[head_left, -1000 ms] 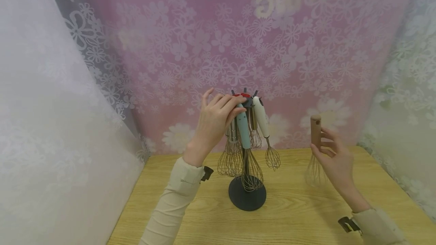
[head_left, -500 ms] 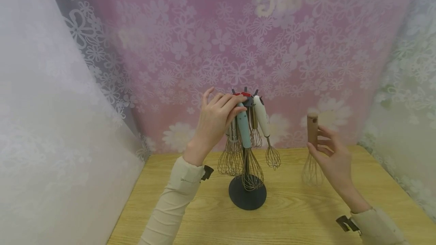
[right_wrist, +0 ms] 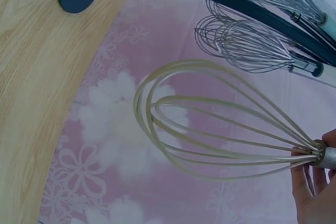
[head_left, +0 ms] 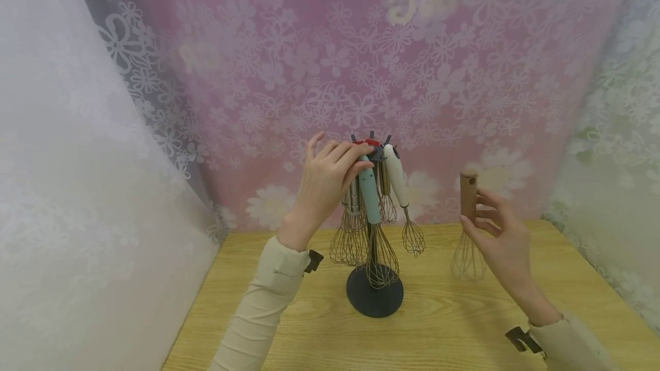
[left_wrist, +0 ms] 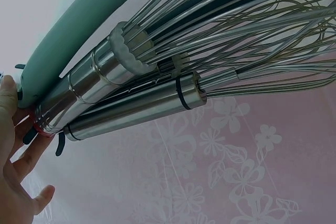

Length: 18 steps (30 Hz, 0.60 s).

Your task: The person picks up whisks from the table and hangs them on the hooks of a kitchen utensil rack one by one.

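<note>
In the head view, my left hand (head_left: 327, 182) grips the top of a dark whisk stand (head_left: 375, 296), fingers over its hub and thumb by the upper end of a teal-handled whisk (head_left: 368, 193). A white-handled whisk (head_left: 395, 173) hangs at the stand's right side. Steel-handled whisks (left_wrist: 142, 111) show beside the teal one in the left wrist view. To the right, my right hand (head_left: 502, 245) holds a wooden-handled whisk (head_left: 468, 193) upright between thumb and fingers, wires downward, apart from the stand. Its pale wire loops (right_wrist: 220, 124) fill the right wrist view.
The stand's round base rests on a wood-grain table (head_left: 438, 325). Behind it rises a pink flowered backdrop (head_left: 289, 85). Pale sheets hang at the left (head_left: 93, 199) and right (head_left: 613, 188).
My right hand has moved slightly left, bringing the wooden-handled whisk a little nearer the stand. The left hand stays in place on the stand's top.
</note>
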### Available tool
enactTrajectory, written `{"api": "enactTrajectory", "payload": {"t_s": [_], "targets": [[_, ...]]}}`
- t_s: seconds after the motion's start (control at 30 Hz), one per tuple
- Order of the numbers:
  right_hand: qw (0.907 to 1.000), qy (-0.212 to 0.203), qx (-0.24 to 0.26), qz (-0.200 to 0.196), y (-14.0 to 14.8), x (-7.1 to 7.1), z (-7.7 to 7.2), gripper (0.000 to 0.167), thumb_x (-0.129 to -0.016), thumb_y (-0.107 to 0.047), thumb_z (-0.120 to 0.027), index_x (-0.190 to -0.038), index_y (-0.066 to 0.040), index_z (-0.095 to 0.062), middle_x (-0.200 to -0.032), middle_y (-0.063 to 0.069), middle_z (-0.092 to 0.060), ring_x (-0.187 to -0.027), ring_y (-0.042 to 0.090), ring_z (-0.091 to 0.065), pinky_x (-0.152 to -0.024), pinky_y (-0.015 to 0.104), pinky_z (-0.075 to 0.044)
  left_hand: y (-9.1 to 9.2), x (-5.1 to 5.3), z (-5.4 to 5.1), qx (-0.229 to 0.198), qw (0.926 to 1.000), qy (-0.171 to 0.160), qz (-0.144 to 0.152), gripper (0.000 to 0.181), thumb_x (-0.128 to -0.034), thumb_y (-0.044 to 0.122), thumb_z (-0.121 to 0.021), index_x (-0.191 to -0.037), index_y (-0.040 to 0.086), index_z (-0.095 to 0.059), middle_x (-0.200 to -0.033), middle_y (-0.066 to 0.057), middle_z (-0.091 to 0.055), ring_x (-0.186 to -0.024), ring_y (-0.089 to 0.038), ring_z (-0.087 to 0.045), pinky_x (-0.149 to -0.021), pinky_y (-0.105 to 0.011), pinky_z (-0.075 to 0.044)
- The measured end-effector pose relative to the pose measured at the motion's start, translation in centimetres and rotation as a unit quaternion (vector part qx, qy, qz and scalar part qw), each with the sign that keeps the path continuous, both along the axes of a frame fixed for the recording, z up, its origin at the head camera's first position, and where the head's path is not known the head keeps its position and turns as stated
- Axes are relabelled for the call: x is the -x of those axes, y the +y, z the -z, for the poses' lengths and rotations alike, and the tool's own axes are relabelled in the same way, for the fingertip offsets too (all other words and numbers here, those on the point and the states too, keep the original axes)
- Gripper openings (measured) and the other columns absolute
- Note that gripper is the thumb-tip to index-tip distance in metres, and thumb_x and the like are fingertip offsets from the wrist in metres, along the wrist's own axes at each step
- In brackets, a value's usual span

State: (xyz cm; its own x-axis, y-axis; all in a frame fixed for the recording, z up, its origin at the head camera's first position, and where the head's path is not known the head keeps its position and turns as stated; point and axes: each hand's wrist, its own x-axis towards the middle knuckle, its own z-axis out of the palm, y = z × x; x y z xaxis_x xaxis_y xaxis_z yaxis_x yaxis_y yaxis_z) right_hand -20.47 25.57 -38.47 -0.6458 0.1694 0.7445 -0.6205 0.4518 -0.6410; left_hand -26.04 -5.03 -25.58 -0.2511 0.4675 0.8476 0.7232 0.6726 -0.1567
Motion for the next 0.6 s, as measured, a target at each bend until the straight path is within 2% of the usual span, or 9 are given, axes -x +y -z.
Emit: {"api": "enactTrajectory", "payload": {"t_s": [0.43,0.6], "targets": [[0.9996,0.015,0.010,-0.023,-1.3,-0.6,-1.0,0.068,-0.078,0.023,-0.072,-0.140,0.002,-0.057,-0.124,-0.013,-0.060,-0.098,-0.002,-0.064,-0.083,0.007,-0.051,-0.1,0.0,0.0,0.001,1.0000,0.002,0.004,0.027,-0.0977,0.034,-0.065,-0.117,0.018,-0.074,-0.106,0.003,-0.074,-0.096,-0.017,-0.065,-0.118,-0.052,-0.030],[0.9992,0.016,0.015,-0.034,-1.9,-0.8,-1.6,0.067,-0.078,0.024,-0.072,-0.139,0.003,-0.057,-0.123,-0.012,-0.061,-0.097,-0.002,-0.064,-0.082,0.008,-0.052,-0.1,-0.1,-0.1,0.002,1.0000,0.000,0.008,0.027,-0.0976,0.034,-0.065,-0.117,0.017,-0.074,-0.105,0.002,-0.074,-0.096,-0.018,-0.066,-0.115,-0.046,-0.035]]}}
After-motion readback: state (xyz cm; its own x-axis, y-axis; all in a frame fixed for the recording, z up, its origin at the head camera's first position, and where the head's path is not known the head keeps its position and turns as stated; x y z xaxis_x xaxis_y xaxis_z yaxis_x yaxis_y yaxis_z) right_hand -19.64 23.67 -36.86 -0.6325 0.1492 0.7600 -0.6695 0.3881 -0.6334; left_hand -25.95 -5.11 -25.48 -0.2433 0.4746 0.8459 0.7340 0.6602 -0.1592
